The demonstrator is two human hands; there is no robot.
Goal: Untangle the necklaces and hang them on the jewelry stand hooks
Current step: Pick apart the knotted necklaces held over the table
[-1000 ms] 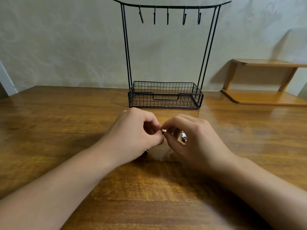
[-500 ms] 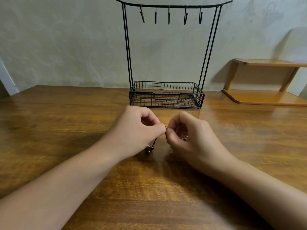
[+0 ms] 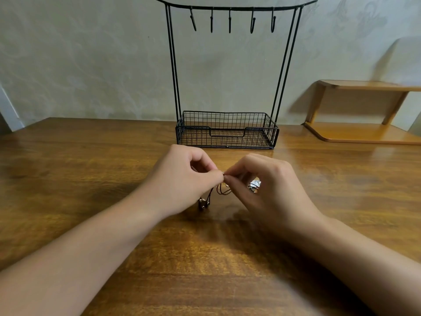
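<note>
Tangled dark cord necklaces with small metal beads (image 3: 213, 194): held just above the brown wooden table (image 3: 91, 179), in front of the black wire jewelry stand with basket base (image 3: 226, 133). Left hand (image 3: 182, 181) and right hand (image 3: 271, 190) pinch the cords with curled fingertips meeting. Compared with a second ago, more cord hangs visible below the hands; hooks (image 3: 230, 20) bare.

The surface (image 3: 91, 179) is glossy brown wood with a strong grain. At the middle of its far edge stands a black wire stand (image 3: 227, 133) with a mesh tray for a base. A low wooden shelf (image 3: 364, 133) sits at the far right corner.
</note>
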